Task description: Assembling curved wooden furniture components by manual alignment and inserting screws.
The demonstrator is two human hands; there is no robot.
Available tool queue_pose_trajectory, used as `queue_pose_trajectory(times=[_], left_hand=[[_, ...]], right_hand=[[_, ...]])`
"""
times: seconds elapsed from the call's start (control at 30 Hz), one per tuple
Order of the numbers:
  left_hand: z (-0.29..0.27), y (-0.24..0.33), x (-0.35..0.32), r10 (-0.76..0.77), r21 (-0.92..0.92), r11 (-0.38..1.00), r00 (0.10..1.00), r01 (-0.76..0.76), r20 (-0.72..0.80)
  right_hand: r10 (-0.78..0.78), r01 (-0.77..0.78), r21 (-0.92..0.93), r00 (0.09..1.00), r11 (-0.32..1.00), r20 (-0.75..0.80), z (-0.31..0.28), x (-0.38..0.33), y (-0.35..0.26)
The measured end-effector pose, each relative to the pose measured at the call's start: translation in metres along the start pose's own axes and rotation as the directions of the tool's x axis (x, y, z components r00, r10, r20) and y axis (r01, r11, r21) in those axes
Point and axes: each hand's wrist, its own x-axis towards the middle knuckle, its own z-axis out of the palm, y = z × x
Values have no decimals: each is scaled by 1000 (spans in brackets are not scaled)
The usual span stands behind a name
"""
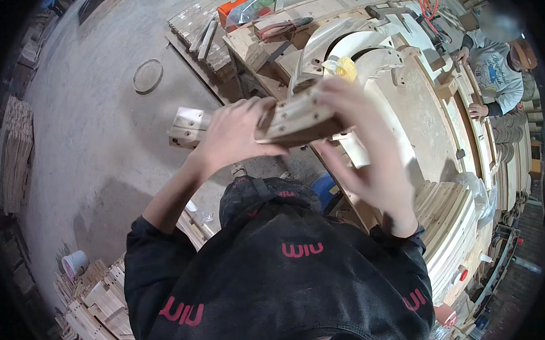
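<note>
Left hand [234, 130] and right hand [366, 140] are raised before the torso, at a drilled wooden piece [299, 117]. The left hand is wrapped around it, fingers over the upper side and thumb along the lower edge; one pale end projects beyond the knuckles. The right hand is spread, its fingers at the opposite end and its thumb well apart from them; motion blur hides whether they touch the wood. The piece is held in the air, slightly tilted, its right end higher, with dark holes along its face.

Beyond the right hand, the surface [422, 113] carries curved wooden parts [378, 56], with a crumpled yellow item [345, 68] against them. Farther along lie red-handled tools [285, 28] and an orange container [233, 9]. Nearer the body, at right, is a row of pale wooden slats [444, 211]. A co-worker [498, 73] in a light top stands at the far side, both hands at long wooden strips.

Floor, at left: a round disc-like object [147, 76], a tall stack of boards [16, 153] and, lower down, a white bucket [75, 263] beside loose wooden pieces [102, 302].
</note>
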Motion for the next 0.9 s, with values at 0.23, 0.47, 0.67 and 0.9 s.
queue_pose_trajectory(times=[0.23,0.47,0.67,0.9], left_hand=[[38,-8,1,410,308,868,912,-389,-2],[62,-20,1,394,373,836,914,-402,102],[76,-36,1,410,481,771,903,-417,127],[82,-57,1,417,367,835,907,-409,61]], right_hand=[[229,-181,-227,951,957,207,68,-21,13],[349,-275,-271,893,922,284,90,-38,31],[368,-337,-203,919,919,140,132,-41,32],[391,-391,-12,920,920,5,157,-55,45]])
